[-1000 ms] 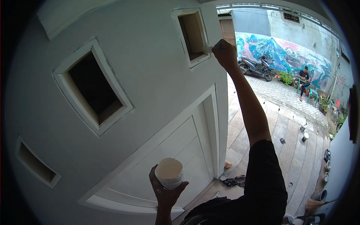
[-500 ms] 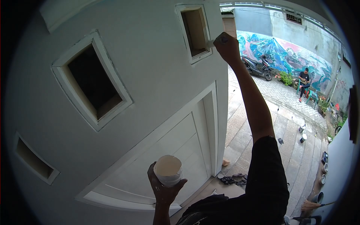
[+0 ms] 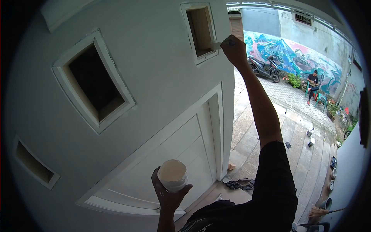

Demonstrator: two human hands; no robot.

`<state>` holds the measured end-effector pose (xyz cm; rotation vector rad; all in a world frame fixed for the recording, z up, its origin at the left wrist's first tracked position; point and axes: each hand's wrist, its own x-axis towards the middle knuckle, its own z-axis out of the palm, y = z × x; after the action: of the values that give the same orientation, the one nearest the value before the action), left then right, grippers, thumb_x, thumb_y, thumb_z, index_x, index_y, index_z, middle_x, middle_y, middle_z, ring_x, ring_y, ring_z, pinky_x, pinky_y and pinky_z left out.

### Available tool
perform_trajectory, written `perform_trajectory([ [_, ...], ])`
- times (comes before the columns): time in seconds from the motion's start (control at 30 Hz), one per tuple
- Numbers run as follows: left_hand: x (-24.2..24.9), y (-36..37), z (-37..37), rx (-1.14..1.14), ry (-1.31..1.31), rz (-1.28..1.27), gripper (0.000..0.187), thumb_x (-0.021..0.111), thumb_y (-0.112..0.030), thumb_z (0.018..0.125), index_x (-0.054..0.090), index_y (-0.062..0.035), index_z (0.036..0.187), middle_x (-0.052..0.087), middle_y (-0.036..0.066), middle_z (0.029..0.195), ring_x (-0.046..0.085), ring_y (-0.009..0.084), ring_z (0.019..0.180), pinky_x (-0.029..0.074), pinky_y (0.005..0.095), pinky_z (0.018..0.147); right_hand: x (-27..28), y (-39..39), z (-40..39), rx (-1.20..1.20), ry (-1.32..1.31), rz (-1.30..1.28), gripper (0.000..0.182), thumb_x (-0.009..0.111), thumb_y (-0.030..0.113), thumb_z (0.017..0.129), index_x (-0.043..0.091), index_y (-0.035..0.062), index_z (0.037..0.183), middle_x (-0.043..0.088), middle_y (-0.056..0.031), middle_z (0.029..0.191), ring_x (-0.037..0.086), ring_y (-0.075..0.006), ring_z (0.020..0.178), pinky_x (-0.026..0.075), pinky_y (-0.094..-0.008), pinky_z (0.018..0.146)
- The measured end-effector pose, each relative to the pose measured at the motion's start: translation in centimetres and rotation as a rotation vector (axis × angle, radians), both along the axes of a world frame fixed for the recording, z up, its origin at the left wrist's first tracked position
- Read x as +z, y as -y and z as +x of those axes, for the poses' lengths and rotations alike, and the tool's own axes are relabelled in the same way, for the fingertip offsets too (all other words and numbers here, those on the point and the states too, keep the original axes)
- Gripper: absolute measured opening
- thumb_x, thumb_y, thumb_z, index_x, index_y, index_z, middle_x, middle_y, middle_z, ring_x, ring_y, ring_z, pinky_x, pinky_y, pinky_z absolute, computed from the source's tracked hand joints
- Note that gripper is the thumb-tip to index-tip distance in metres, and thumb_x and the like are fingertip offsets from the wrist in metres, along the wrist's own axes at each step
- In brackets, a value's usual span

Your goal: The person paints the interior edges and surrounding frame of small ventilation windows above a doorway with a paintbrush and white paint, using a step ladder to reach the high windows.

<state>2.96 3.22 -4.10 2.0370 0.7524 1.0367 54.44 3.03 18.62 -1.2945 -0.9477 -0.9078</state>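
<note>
My left hand (image 3: 170,193) is wrapped round a white paint cup (image 3: 174,184), held upright in front of the lower wall with its pale inside showing. My right arm stretches up and forward, and my right hand (image 3: 234,48) is closed on a paintbrush (image 3: 216,45). Only the brush's pale, blurred end shows; the rest is covered by my fist. That end overlaps the right side of the white frame (image 3: 200,61) of the small upper wall opening.
A larger framed opening (image 3: 101,125) and a low narrow one (image 3: 36,164) sit in the grey wall. Below is a white door (image 3: 154,166). Outside are a parked motorbike (image 3: 266,69), a seated person (image 3: 312,83), cans (image 3: 311,142) and a broom (image 3: 319,211).
My right hand has shifted very slightly, and the brush end now reaches further left across the opening's frame. My left hand keeps the cup in almost the same place.
</note>
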Motion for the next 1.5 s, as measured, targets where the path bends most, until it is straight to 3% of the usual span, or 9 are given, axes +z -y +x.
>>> perform_trajectory([
  [0.3,0.1,0.0,0.1,0.002,0.033,-0.052,0.121,0.102,-0.031,0.053,0.029,-0.004,0.146,0.041,0.021,0.137,0.048,0.0391,0.128,0.044,0.0549,0.106,1.4,-1.7,-0.2,0.047,0.21,0.142,0.007,0.073,0.007,0.086,0.067,0.0019,0.087,0.064,-0.0076,0.072,0.057,-0.0105,0.063,0.049,-0.0285,0.061],
  [0.37,-0.3,0.3,0.1,0.008,0.022,-0.04,0.121,0.102,-0.032,0.053,0.029,-0.0041,0.146,0.041,0.022,0.137,0.048,0.0395,0.128,0.044,0.0549,0.106,-1.0,-1.1,-0.6,0.029,0.054,0.039,0.01,0.07,0.006,0.083,0.062,0.0006,0.086,0.068,-0.0151,0.081,0.07,-0.0278,0.072,0.055,-0.0355,0.069],
  [0.53,-0.5,0.6,-0.5,0.037,-0.027,-0.002,0.121,0.101,-0.036,0.054,0.029,-0.004,0.146,0.041,0.022,0.138,0.047,0.0403,0.129,0.044,0.0553,0.107,-4.5,-0.7,1.0,0.08,-0.108,0.039,0.009,0.071,0.007,0.085,0.066,-0.0001,0.088,0.072,-0.0121,0.079,0.071,-0.0175,0.072,0.057,-0.0328,0.069],
  [0.6,-0.3,0.5,-0.5,0.016,0.002,-0.033,0.121,0.101,-0.036,0.054,0.03,-0.004,0.146,0.041,0.022,0.138,0.046,0.0403,0.13,0.043,0.0554,0.107,-3.8,-0.8,1.6,0.443,-0.329,0.296,0.009,0.071,0.007,0.086,0.068,-0.0008,0.088,0.073,-0.0105,0.078,0.071,-0.0136,0.073,0.058,-0.0298,0.069],
  [0.83,-0.2,0.9,-0.1,0.005,0.01,-0.068,0.119,0.101,-0.036,0.055,0.031,-0.0038,0.145,0.041,0.022,0.138,0.046,0.0403,0.13,0.043,0.0554,0.108,-6.3,-2.1,2.9,0.474,-0.341,0.389,0.008,0.071,0.005,0.087,0.067,-0.0017,0.088,0.072,-0.0103,0.077,0.072,-0.0141,0.072,0.058,-0.0275,0.067],
  [1.1,0.2,1.2,0.4,-0.006,0.01,-0.051,0.12,0.102,-0.034,0.054,0.031,-0.0035,0.145,0.041,0.022,0.138,0.046,0.0396,0.129,0.043,0.0545,0.107,-5.6,-1.2,1.2,0.386,-0.387,0.452,0.009,0.07,0.006,0.085,0.067,-0.0018,0.084,0.071,-0.0093,0.075,0.071,-0.0137,0.068,0.057,-0.0277,0.065],
  [1.27,0.2,1.5,1.0,-0.019,0.01,-0.019,0.12,0.102,-0.032,0.053,0.031,-0.0033,0.145,0.041,0.022,0.138,0.046,0.0399,0.129,0.044,0.0543,0.107,-5.0,-0.1,0.7,0.301,-0.512,0.108,0.007,0.069,0.004,0.086,0.065,-0.002,0.088,0.07,-0.0107,0.079,0.071,-0.016,0.073,0.061,-0.0283,0.062],
  [1.37,0.2,1.2,1.1,-0.019,0.01,-0.027,0.12,0.102,-0.032,0.052,0.031,-0.003,0.145,0.041,0.022,0.138,0.046,0.0401,0.129,0.044,0.0543,0.106,-3.8,-0.2,1.1,0.397,-0.408,0.316,0.009,0.07,0.007,0.084,0.067,-0.0008,0.085,0.07,-0.0104,0.074,0.071,-0.0146,0.07,0.057,-0.0278,0.059],
  [1.5,0.1,1.3,1.0,-0.013,-0.006,-0.001,0.121,0.102,-0.033,0.052,0.031,-0.0029,0.145,0.041,0.022,0.138,0.046,0.0407,0.129,0.044,0.0541,0.106,-3.3,-0.1,0.5,0.021,-0.09,-0.001,0.009,0.069,0.01,0.083,0.069,0.0007,0.083,0.072,-0.0092,0.073,0.07,-0.0133,0.069,0.055,-0.0303,0.066],
])
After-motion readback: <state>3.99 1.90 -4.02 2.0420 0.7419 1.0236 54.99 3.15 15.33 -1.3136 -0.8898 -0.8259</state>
